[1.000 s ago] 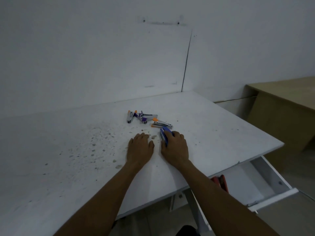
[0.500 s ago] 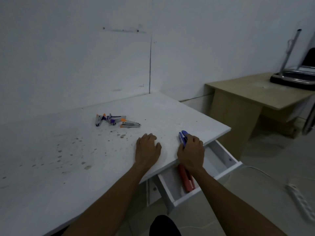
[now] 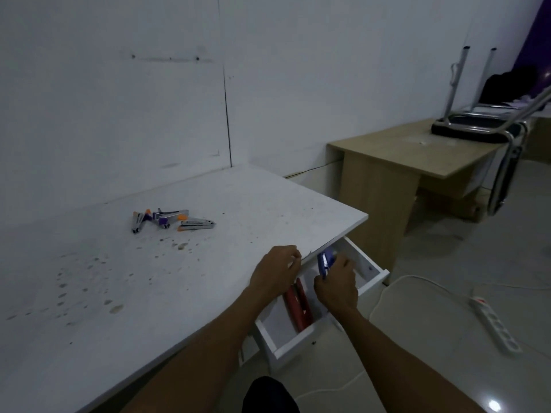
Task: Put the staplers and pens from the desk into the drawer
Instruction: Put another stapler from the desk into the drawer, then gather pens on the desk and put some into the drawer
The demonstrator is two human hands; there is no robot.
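Since half a second ago, the right hand [image 3: 337, 286] has carried the blue stapler [image 3: 324, 261] off the desktop and now holds it over the open drawer [image 3: 290, 345], while the left hand [image 3: 275, 271] has slid to the desk's near edge. No brand, label or writing can be read on anything in view.

White desk [image 3: 208, 263]: speckled with dark spots on its left part; stands against a white wall.

Wooden desk [image 3: 402, 162]: to the right, bearing an upturned chair [image 3: 477, 132] with chrome legs.

Drawer: white, pulled out below the white desk's right corner.

Power strip [image 3: 495, 326]: white, on the floor at right, cord trailing toward the drawer.

Left hand: rests on the desk edge, fingers curled together over it.

Right hand: fingers clamped around the blue stapler, which points up and away, above the drawer's middle.

Red stapler [image 3: 298, 305]: lies lengthwise inside the drawer, partly under the left wrist.

Remaining staplers [image 3: 173, 220]: a small cluster on the desk toward the wall, silver metal with orange and purple parts, touching or just beside one another.
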